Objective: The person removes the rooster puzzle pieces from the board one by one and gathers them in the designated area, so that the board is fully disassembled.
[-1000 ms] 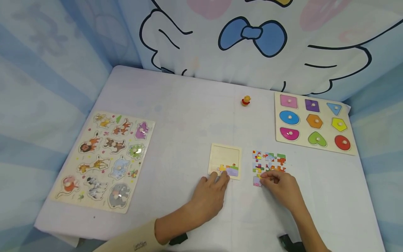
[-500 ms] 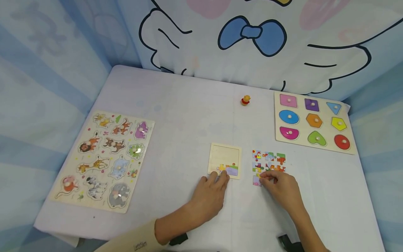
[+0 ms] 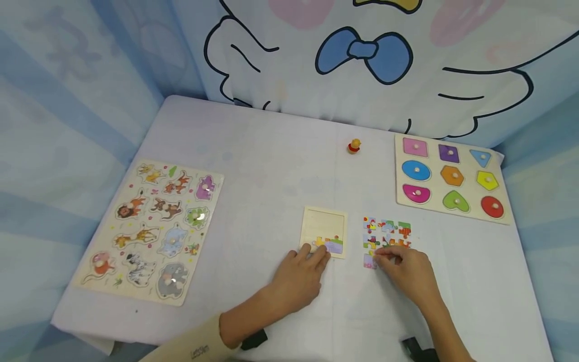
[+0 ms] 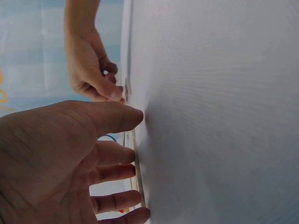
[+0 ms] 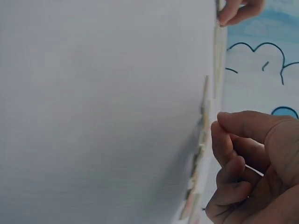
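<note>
A small square wooden puzzle tray (image 3: pixel 323 221) holds a few joined jigsaw pieces (image 3: pixel 334 246) along its lower right side. My left hand (image 3: pixel 297 279) rests its fingertips on the tray's near edge, fingers extended; in the left wrist view the left hand (image 4: pixel 60 158) has its fingers spread along that edge. Right of the tray lie several loose jigsaw pieces (image 3: pixel 388 226) in rough rows. Over the nearest of them, a pink-purple piece (image 3: pixel 369 261), hovers my right hand (image 3: pixel 407 271). The right wrist view shows the right hand (image 5: pixel 257 163) loosely curled, thumb close to forefinger, nothing visible between them.
A large animal peg puzzle board (image 3: pixel 151 231) lies on the left of the white-covered table (image 3: pixel 253 161). A coloured shape board (image 3: pixel 452 176) lies at the back right. A small yellow and red figure (image 3: pixel 354 146) stands near the far edge, below the curtain.
Both hands stay nearly where they were, and the pieces look the same. Only a slight shift of the head view is visible.
</note>
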Action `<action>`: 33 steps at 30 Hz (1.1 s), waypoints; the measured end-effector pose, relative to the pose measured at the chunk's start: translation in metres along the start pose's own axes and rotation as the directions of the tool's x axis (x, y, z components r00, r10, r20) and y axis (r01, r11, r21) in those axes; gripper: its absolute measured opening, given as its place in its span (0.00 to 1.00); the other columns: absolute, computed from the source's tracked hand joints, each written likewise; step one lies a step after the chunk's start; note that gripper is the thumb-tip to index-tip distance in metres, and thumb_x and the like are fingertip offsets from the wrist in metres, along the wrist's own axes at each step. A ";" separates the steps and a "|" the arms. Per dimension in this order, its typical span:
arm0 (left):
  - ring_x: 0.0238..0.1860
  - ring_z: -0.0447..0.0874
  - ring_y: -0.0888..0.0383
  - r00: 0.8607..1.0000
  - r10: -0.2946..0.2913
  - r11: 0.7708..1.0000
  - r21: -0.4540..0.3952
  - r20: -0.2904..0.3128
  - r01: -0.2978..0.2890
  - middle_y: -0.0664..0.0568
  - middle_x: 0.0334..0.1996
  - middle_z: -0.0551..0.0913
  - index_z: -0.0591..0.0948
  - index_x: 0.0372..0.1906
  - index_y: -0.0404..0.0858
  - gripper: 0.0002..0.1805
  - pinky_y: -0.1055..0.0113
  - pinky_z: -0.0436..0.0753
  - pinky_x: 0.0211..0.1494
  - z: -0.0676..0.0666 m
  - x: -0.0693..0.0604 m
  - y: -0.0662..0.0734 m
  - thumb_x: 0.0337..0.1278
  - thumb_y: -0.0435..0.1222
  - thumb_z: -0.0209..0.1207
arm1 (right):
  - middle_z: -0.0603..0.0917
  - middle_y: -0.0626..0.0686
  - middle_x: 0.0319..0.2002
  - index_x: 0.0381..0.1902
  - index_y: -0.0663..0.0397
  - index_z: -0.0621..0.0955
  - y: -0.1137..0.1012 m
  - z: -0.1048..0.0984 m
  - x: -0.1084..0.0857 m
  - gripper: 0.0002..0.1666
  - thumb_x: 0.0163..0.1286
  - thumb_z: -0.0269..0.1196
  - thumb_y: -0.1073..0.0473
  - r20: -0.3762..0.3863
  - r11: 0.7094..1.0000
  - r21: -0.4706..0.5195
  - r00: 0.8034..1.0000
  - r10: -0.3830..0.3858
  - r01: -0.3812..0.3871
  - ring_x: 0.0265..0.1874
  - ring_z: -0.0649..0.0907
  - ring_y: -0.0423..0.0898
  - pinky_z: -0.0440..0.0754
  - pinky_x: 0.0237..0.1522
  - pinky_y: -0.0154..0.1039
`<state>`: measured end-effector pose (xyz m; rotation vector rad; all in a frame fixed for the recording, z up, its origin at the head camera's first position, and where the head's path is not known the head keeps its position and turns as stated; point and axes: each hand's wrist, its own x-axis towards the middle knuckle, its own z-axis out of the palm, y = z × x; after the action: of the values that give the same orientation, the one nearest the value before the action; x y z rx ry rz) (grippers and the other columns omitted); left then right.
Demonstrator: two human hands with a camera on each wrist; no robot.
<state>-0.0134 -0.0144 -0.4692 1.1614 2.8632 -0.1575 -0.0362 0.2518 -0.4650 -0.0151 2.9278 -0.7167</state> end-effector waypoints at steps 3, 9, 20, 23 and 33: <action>0.50 0.67 0.54 1.000 -0.002 0.999 -0.038 -0.009 0.002 0.54 0.64 0.70 0.74 0.69 0.43 0.34 0.66 0.72 0.37 0.001 -0.001 -0.003 0.61 0.54 0.59 | 0.74 0.45 0.19 0.36 0.53 0.89 -0.009 -0.005 0.003 0.06 0.60 0.71 0.60 -0.026 0.998 0.019 0.998 -0.055 0.055 0.22 0.71 0.45 0.66 0.22 0.36; 0.47 0.67 0.54 0.999 0.003 0.996 -0.087 -0.052 -0.008 0.56 0.62 0.70 0.75 0.67 0.44 0.35 0.67 0.73 0.35 0.006 -0.001 -0.013 0.58 0.55 0.63 | 0.78 0.41 0.23 0.40 0.52 0.88 -0.047 0.004 0.021 0.08 0.62 0.71 0.60 0.037 0.978 0.069 0.980 -0.197 0.194 0.24 0.75 0.42 0.72 0.23 0.36; 0.51 0.66 0.55 0.999 0.027 0.983 -0.179 -0.016 -0.030 0.55 0.66 0.68 0.73 0.70 0.47 0.33 0.66 0.75 0.40 0.007 0.002 -0.018 0.64 0.54 0.59 | 0.82 0.43 0.29 0.42 0.57 0.87 -0.073 0.033 0.041 0.12 0.60 0.72 0.64 0.174 0.964 0.066 0.948 -0.267 0.259 0.28 0.79 0.37 0.78 0.33 0.37; 0.50 0.67 0.55 0.999 0.026 0.985 -0.172 -0.021 -0.030 0.56 0.65 0.69 0.73 0.70 0.47 0.33 0.66 0.74 0.39 0.008 0.003 -0.017 0.63 0.55 0.59 | 0.82 0.44 0.29 0.41 0.56 0.87 -0.071 0.035 0.041 0.10 0.60 0.71 0.65 0.158 0.967 0.072 0.954 -0.254 0.245 0.27 0.78 0.38 0.78 0.33 0.38; 0.45 0.67 0.55 0.998 0.063 0.989 -0.131 -0.029 -0.066 0.55 0.73 0.62 0.74 0.69 0.49 0.34 0.66 0.70 0.35 0.008 0.003 0.002 0.59 0.57 0.61 | 0.87 0.49 0.39 0.41 0.54 0.89 -0.070 0.032 0.040 0.09 0.65 0.65 0.67 0.141 0.951 0.062 0.941 -0.308 0.302 0.32 0.81 0.41 0.78 0.34 0.40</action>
<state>-0.0141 -0.0123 -0.4775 1.2364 2.8035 0.0481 -0.0731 0.1734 -0.4653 -0.5076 2.7946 -0.7763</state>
